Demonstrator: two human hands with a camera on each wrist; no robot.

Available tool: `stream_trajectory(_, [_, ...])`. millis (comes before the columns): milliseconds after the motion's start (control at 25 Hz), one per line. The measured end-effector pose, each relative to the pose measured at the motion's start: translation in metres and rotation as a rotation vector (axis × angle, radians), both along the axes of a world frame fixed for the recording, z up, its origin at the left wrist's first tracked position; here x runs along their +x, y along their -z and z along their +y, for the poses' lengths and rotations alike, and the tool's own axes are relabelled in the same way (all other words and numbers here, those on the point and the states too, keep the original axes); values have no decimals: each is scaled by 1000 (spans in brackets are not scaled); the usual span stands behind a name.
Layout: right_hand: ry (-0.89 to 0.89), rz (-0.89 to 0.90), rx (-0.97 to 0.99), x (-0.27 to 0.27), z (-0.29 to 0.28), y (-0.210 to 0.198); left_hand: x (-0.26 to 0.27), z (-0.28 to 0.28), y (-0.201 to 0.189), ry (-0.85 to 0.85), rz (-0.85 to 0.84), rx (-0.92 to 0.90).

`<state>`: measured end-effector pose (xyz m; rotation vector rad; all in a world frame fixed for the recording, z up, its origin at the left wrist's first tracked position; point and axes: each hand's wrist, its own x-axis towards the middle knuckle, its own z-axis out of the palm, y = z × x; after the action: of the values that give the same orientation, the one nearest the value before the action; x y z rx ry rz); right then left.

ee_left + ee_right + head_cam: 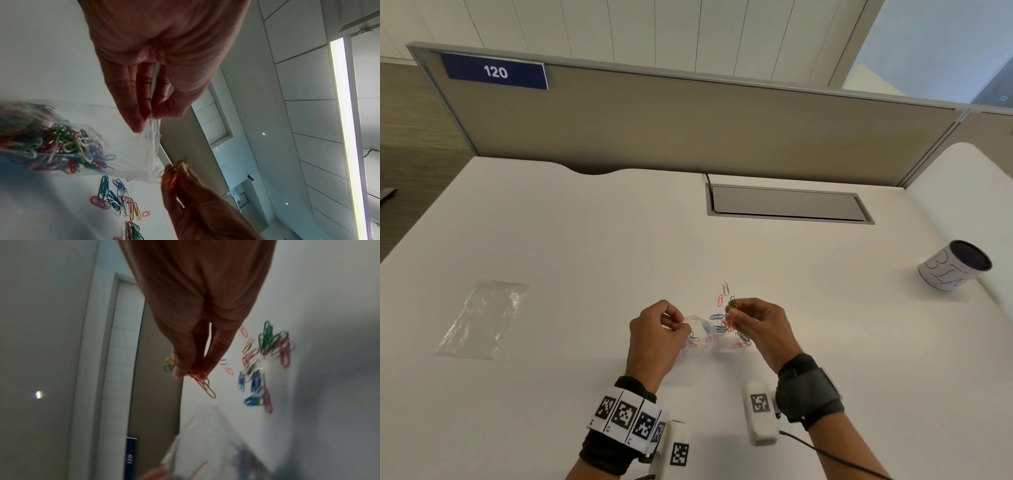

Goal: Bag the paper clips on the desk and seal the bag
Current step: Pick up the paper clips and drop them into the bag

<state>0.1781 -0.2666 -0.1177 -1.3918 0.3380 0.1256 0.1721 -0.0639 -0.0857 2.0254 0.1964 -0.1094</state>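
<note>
Desk (585,240): clips (743,339) btwn hands (654,335)

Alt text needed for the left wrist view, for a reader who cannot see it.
The left hand pinches open the mouth of a clear bag partly filled with coloured paper clips, while the right hand brings a pinched bunch of clips to it. Loose clips lie on the white desk.

"Anything you can actually read from here?"

"The blue sign (495,72) on the partition (688,126) says 120 in white. The white cup (948,270) on the bench (585,257) has big handwritten letters, maybe BIN, but I can't be certain."
</note>
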Motion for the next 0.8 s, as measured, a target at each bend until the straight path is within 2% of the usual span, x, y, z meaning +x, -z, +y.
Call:
stream_trajectory(80, [1,-20,177,-5,11,-11,0,-2,0,3,8,2])
stream_trajectory(160, [-27,-58,252,-6,23,-19,1,-2,0,11,20,2])
stream_trajectory(320, [-58,-106,156,-9,46,-17,1,-2,-1,13,11,9])
stream_trajectory(440, [-89,-118,-20,-13,52,-11,2,0,-2,7,2,31])
stream_trajectory(600, [-233,-145,-506,-15,53,-11,4,2,0,-3,-12,16])
stream_trajectory(800, [-432,-153,-830,-13,60,-16,2,0,0,17,-9,-2])
